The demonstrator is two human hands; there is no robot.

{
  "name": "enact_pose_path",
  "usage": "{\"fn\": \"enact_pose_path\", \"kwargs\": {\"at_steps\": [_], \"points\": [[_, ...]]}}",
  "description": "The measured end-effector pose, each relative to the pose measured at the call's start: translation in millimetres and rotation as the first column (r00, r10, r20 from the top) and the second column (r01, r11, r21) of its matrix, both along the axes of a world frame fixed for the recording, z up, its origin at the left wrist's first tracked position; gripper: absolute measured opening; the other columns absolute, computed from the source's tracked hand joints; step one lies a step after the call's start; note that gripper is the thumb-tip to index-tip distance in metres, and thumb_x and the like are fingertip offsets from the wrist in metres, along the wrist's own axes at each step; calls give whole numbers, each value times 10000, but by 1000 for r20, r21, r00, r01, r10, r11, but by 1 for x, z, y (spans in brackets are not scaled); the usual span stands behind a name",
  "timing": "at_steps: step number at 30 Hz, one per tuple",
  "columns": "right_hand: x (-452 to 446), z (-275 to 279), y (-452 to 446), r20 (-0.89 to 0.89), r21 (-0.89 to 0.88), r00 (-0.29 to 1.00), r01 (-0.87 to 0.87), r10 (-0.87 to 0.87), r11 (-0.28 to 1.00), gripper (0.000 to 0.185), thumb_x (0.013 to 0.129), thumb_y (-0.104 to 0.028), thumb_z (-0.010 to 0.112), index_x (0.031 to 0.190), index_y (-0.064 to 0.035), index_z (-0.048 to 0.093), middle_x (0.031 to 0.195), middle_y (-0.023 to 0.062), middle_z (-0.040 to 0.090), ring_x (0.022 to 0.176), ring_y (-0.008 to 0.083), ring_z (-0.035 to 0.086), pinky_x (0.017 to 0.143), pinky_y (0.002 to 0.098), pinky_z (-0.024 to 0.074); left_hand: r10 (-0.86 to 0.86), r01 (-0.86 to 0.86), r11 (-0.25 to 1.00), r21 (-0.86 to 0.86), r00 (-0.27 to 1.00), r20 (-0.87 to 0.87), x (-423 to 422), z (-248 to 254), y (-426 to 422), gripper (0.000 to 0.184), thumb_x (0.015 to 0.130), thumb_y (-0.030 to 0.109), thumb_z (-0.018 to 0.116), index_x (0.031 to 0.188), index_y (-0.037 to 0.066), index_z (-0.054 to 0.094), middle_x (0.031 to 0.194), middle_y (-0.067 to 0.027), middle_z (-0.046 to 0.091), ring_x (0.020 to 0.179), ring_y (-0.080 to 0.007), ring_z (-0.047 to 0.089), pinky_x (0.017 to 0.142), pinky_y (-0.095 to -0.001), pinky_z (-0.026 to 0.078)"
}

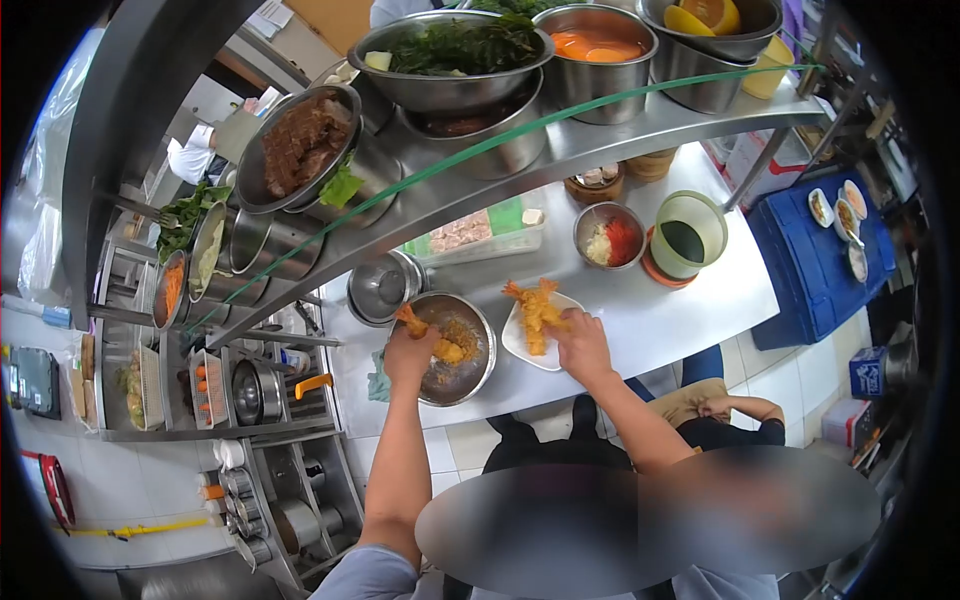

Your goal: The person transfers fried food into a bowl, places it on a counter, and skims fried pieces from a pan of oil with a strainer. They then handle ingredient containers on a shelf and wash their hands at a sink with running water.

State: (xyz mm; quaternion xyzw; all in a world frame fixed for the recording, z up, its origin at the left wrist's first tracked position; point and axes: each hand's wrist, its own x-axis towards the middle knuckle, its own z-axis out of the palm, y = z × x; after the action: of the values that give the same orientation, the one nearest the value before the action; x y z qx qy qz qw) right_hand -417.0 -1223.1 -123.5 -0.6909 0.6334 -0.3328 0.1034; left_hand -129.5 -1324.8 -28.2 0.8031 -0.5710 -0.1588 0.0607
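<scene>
My left hand is closed around a fried battered shrimp over a steel bowl. The shrimp's tail sticks out above my fingers, and golden crumbs lie in the bowl. To the right is a white plate bearing fried shrimp, with their tails toward the far side. Fingers of my right hand pinch at the right side of these shrimp; the fingertips are partly hidden.
Behind are stacked steel bowls, a container of pale chunks, a bowl with red and pale toppings and a tub of dark liquid. A steel shelf with food bowls overhangs the table. Another person's arm is at right.
</scene>
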Motion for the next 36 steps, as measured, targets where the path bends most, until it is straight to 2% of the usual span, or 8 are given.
{"fn": "enact_pose_path", "kwargs": {"at_steps": [8,15,17,22,26,31,35,36], "points": [[-3,1,0,13,1,1000,-27,27,1000,373,742,-36,606,1047,-200,746,1095,85,567,1047,269,531,838,396,417,-76,86,988,-125,994,80,-8,42,19,461,770,483,681,892,39,721,883,-194,707,868,-375,675,773,-455,526],[-5,0,4,1,52,999,-45,45,998,432,731,-25,613,1104,-208,730,1140,85,546,1055,267,528,866,388,421,-348,343,938,-59,919,-185,-44,103,25,469,790,497,671,937,56,734,838,-186,703,833,-370,679,753,-455,525],[-6,2,2,17,86,998,-65,63,994,462,724,-11,606,1125,-211,720,1160,86,535,1068,269,525,875,391,423,-567,566,821,76,824,-6,-76,99,23,471,792,495,659,971,66,735,880,-183,702,867,-344,680,763,-445,527],[-12,7,-1,58,84,993,-112,107,990,446,715,-7,580,1102,-174,723,1157,109,531,1060,295,535,869,409,433,-732,695,666,272,678,62,-139,48,12,499,773,517,668,996,74,722,941,-164,704,919,-328,674,814,-439,524],[-19,9,-2,81,96,983,-173,166,980,375,712,-69,588,1060,-100,722,1173,146,523,1060,331,542,890,419,436,-694,677,708,199,720,20,-146,-2,-7,472,757,481,695,970,60,719,946,-182,703,918,-323,678,794,-424,528],[-19,15,3,138,127,981,-156,138,980,377,703,-149,637,1062,-45,687,1190,152,517,1091,338,523,912,429,429,-602,641,752,156,763,-233,-145,-16,-10,393,760,378,723,933,25,708,879,-183,706,813,-320,690,741,-408,531],[-15,13,3,178,145,982,-82,55,986,371,702,-207,686,1020,-18,657,1190,146,515,1086,335,511,911,439,427,-608,637,768,56,755,-245,-142,-23,1,383,777,377,708,906,16,709,825,-169,705,747,-293,695,709,-410,534],[-13,12,4,178,147,982,-84,57,986,371,702,-207,686,1020,-18,657,1190,146,515,1086,335,511,911,439,427,-635,666,743,64,732,-247,-142,-16,7,410,791,347,703,1009,1,678,867,-175,704,741,-304,695,713,-410,537]]}}
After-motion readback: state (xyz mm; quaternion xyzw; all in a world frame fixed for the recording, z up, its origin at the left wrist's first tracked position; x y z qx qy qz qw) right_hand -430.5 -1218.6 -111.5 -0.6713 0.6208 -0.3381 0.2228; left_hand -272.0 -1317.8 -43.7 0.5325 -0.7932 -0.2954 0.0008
